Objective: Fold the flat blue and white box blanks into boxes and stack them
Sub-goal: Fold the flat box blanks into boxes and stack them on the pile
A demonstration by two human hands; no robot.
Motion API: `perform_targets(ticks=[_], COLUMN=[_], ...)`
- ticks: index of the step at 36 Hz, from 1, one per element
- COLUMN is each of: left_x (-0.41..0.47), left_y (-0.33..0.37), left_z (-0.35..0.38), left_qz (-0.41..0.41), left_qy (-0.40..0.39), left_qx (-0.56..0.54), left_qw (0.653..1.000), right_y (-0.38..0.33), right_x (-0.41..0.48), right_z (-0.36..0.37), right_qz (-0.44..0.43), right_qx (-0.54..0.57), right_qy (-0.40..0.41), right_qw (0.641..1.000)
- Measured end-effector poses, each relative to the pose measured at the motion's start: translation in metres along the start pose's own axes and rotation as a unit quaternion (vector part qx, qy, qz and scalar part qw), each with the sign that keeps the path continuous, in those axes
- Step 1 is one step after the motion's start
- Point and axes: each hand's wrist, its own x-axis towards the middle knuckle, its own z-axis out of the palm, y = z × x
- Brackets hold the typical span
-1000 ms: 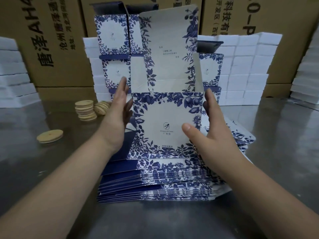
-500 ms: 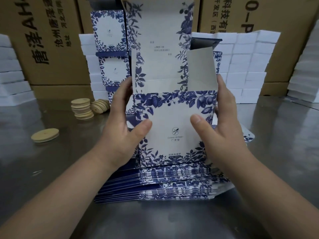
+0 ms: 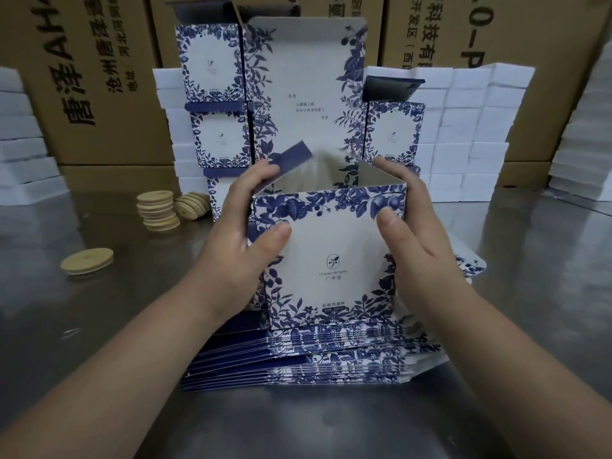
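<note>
Left hand (image 3: 241, 246) and right hand (image 3: 414, 240) clasp the half-formed box (image 3: 331, 256) from either side, thumbs on its front panel, fingers curled round the side walls. It stands on the pile of flat blanks (image 3: 314, 356), lid panel upright. The navy flap (image 3: 293, 157) by the left fingers is blurred (probably mid-fold). Uneven squeezing could skew the walls, or the loose pile beneath could slide

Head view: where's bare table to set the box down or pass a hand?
Free: steel table right of the blank stack, up to the white blocks; left patch around the lone disc; near strip in front of that stack. Crowded: behind the held box, finished boxes and disc pile.
</note>
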Motion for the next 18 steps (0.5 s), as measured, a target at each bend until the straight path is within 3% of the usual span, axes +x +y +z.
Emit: perform_targets(ticks=[4,7,10,14,18], left_x=[0.003,0.008,0.011,0.016,0.021], left_y=[-0.002,0.0,0.006,0.012,0.015], left_z=[-0.001,-0.001,0.001,0.003,0.008], left_qz=[-0.046,-0.1,-0.123,-0.153,-0.184], left_qy=[0.033,0.072,0.098,0.147,0.179], left_qx=[-0.065,-0.184,-0.216,-0.249,-0.307], left_qw=[0.996,0.975,0.964,0.945,0.916], right_y=[0.006,0.008,0.004,0.0,-0.003], right_x=[0.005,0.01,0.016,0.026,0.03], right_z=[0.002,0.002,0.003,0.002,0.005], right_qz=[-0.012,-0.008,0.012,0.095,0.159], right_qx=[-0.012,0.042,0.115,0.262,0.322], right_qy=[0.024,0.06,0.098,0.117,0.136], right_qw=[1.0,0.997,0.988,0.953,0.923])
